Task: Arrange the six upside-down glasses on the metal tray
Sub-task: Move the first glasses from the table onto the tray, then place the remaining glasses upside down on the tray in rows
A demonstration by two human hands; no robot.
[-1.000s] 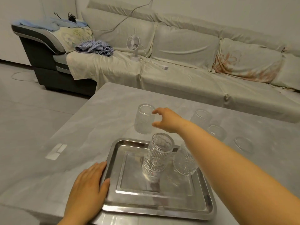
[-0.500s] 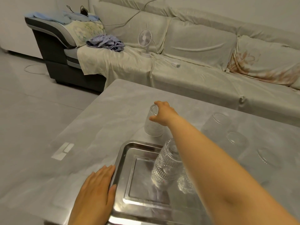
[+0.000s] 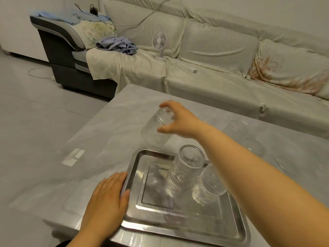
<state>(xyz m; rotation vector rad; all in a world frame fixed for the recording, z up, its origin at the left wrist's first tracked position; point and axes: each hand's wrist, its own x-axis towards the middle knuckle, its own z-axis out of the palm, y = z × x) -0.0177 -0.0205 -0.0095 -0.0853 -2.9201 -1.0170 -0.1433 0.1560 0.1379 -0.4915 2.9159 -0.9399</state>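
Gripped by right hand (image 3: 179, 120) at its base – clear ribbed glass (image 3: 155, 131), tilted, upside-down.

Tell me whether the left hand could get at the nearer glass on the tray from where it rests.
Probably yes. The left hand lies flat at the tray left rim, empty, and only bare tray floor separates it from the nearer glass. The right hand is holding another glass farther back.
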